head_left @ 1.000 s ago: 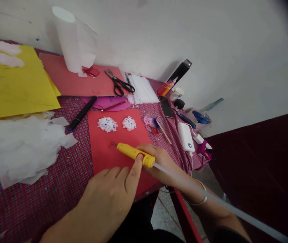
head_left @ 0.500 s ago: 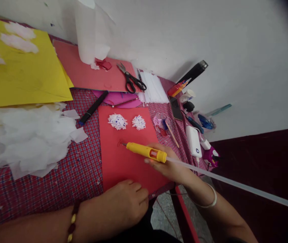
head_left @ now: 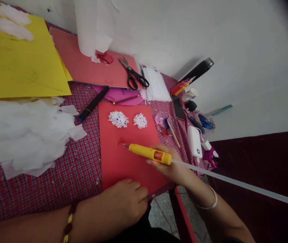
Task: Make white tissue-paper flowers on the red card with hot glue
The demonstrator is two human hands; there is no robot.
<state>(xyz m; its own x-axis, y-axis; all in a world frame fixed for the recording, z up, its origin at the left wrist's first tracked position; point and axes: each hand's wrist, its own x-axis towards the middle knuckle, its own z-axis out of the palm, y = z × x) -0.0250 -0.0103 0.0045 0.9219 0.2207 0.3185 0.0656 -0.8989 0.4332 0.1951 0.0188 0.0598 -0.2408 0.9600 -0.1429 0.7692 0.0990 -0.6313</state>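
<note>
My right hand (head_left: 171,165) is wrapped round a yellow hot glue gun (head_left: 149,153), a long clear glue stick (head_left: 235,184) running out of its back end. The metal nozzle is just over a red sheet of paper (head_left: 133,168), right of a small smear of clear glue (head_left: 121,141). Two ruffled white paper blossoms (head_left: 118,119) with blue-purple specks sit side by side on the upper part of this sheet. My left hand (head_left: 123,202) lies on the sheet's near edge, fingers curled into a loose fist with nothing visible in them.
White tissue pieces (head_left: 27,135) are heaped at left below yellow sheets (head_left: 24,74). Behind lie scissors (head_left: 133,76), a black marker (head_left: 94,104) and glue sticks (head_left: 155,84). To the right are a wooden stick (head_left: 174,135), a phone (head_left: 177,106) and a white power bank (head_left: 194,141).
The nozzle has drawn back slightly to the right, and more of the glue smear shows. My left hand stays in place. The view has shifted a little.
</note>
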